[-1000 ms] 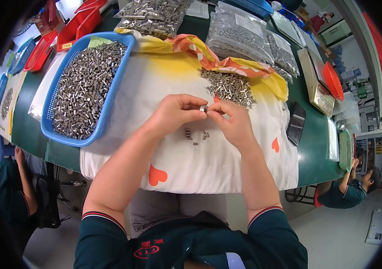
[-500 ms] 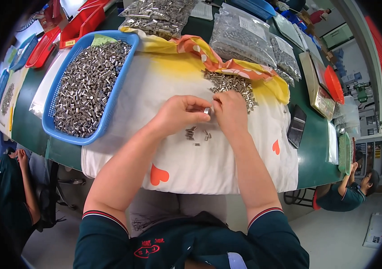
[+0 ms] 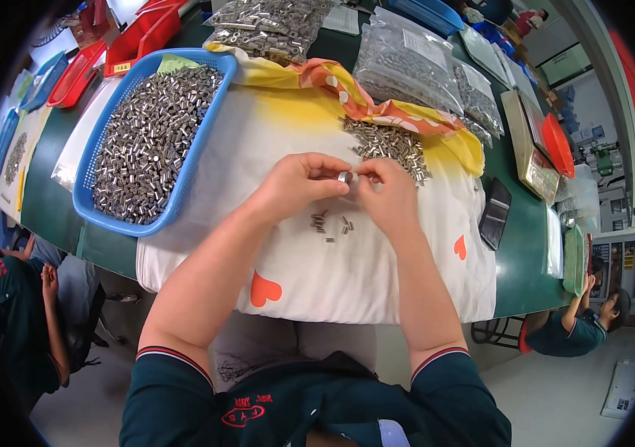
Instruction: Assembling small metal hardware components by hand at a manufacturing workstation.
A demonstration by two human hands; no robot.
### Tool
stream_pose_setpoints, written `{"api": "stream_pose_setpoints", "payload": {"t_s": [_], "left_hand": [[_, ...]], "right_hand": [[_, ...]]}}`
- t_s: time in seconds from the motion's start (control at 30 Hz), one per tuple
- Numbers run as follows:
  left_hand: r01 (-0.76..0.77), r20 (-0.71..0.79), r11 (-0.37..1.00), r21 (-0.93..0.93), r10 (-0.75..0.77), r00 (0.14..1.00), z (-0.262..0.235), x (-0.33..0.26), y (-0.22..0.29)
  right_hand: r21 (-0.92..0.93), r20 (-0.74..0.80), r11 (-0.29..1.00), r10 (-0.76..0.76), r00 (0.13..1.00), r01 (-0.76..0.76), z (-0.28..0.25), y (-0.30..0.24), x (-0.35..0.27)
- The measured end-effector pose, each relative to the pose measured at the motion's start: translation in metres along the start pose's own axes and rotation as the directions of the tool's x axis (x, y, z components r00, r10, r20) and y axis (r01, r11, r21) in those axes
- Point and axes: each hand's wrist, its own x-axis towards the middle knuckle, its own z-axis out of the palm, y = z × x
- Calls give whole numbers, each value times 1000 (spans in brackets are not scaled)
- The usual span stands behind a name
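Observation:
My left hand pinches a small shiny metal sleeve between thumb and fingers above the white cloth. Close beside it, my right hand has thumb and fingertips drawn together; whatever they hold, if anything, is too small to make out. Below the hands a few loose metal pieces lie on the cloth. Beyond my right hand is a heap of similar small metal cylinders, next to the folded yellow and orange cloth edge.
A blue plastic basket full of small metal cylinders stands at left. Clear bags of metal parts lie at the back. A dark phone-like slab rests on the green table at right. Other people sit at both sides.
My right hand's fingers have shifted slightly and its fingertips have drawn a little away from the metal sleeve. My left hand keeps hold of the sleeve. The person at left has moved.

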Motion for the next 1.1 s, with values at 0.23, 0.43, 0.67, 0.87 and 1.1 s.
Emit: {"api": "stream_pose_setpoints", "payload": {"t_s": [0.23, 0.43, 0.67, 0.87, 1.1], "left_hand": [[-14, 44, 1000, 7, 14, 999, -2, 0, -1], [-66, -11, 981, 182, 69, 998, -4, 4, -11], [-14, 9, 998, 69, 13, 1000, -2, 2, -6], [-31, 14, 989, 144, 29, 999, -3, 3, -11], [-21, 100, 978, 207, 0, 995, -2, 0, -4]], "right_hand": [[654, 301, 678, 174, 938, -336, -16, -3, -4], [328, 129, 938, 69, 989, -108, -14, -18, -8], [467, 250, 846, 153, 956, -257, -23, -13, -6], [416, 182, 875, 187, 965, -248, -21, -8, -3], [-19, 2, 998, 65, 998, -65, -6, 13, 25]]}}
